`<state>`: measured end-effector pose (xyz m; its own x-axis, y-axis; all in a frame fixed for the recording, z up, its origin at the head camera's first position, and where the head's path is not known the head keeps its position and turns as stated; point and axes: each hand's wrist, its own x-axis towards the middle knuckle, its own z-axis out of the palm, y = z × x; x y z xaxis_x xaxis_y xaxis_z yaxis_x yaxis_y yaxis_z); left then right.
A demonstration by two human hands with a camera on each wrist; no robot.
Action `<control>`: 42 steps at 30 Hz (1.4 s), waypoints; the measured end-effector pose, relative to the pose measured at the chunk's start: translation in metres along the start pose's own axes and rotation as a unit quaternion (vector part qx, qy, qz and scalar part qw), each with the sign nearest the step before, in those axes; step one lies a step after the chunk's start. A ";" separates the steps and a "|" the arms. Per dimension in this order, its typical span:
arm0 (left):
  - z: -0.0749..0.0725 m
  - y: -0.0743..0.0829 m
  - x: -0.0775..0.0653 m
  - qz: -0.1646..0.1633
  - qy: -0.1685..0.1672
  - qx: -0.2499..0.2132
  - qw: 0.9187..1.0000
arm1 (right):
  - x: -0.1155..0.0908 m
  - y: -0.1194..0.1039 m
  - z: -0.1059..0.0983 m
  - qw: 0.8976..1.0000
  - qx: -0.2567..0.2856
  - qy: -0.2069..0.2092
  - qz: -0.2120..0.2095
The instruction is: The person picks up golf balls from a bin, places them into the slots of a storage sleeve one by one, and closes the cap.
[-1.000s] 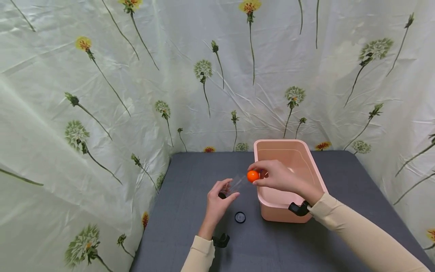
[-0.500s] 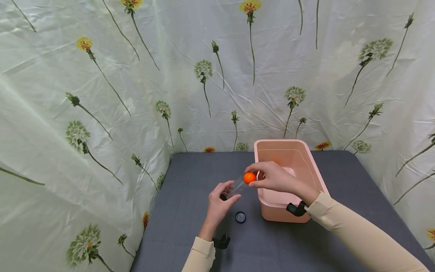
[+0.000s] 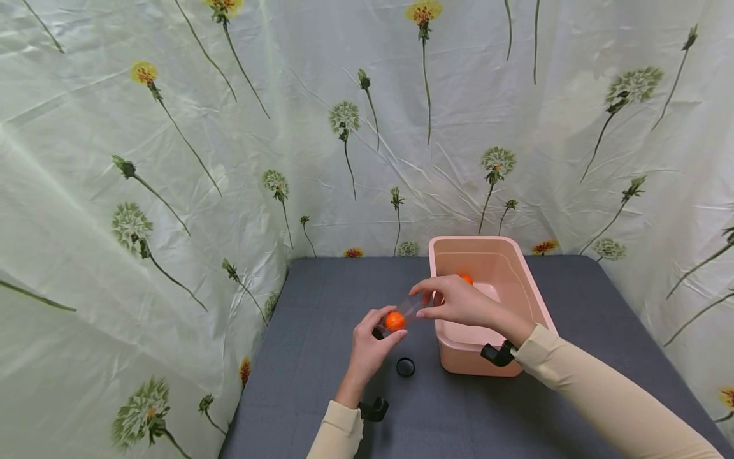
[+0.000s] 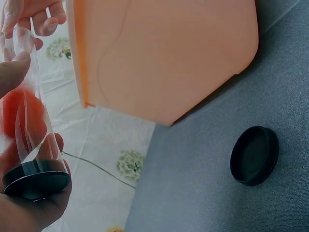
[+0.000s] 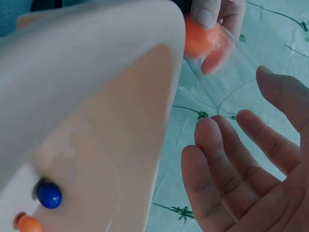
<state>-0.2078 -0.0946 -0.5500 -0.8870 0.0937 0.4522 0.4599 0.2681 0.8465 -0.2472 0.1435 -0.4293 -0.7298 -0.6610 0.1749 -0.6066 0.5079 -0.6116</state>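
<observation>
Black plastic forms the one shallow round cap (image 3: 405, 367) lying nearest on the grey cloth-covered table (image 3: 321, 306), and beyond it the left hand (image 3: 367, 342) grips one clear cylindrical tube (image 3: 408, 308) with one orange ball (image 3: 394, 320) inside. At the tube's mouth the right hand (image 3: 459, 301) holds nothing, its fingers spread and slightly bent; whether they touch it is unclear. Farther off stands one pink rectangular plastic bin (image 3: 482, 361), one blue ball (image 5: 49, 195) and one more orange ball (image 5: 30, 224) visible inside, before a pale dandelion-printed curtain (image 3: 304, 121).
</observation>
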 end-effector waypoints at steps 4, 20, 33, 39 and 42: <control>-0.002 0.001 0.000 -0.008 -0.005 -0.012 1.000 | 0.000 0.000 0.000 1.000 -0.002 0.006 -0.004; -0.003 -0.002 0.000 -0.013 0.016 -0.007 1.000 | -0.004 0.004 -0.007 0.999 0.013 0.011 0.028; -0.008 -0.005 0.000 -0.047 0.014 -0.012 0.999 | -0.004 0.017 -0.018 0.998 0.011 0.024 0.057; -0.009 -0.005 -0.001 -0.059 0.023 -0.026 0.998 | 0.000 0.033 -0.020 0.997 -0.003 0.036 0.073; -0.009 -0.005 -0.002 -0.063 0.028 -0.030 0.997 | 0.001 0.042 -0.022 0.996 -0.010 0.042 0.076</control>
<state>-0.2080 -0.1044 -0.5522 -0.9346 0.0089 0.3555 0.3490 0.2155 0.9120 -0.2802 0.1765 -0.4381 -0.8366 -0.5283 0.1453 -0.4927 0.6094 -0.6212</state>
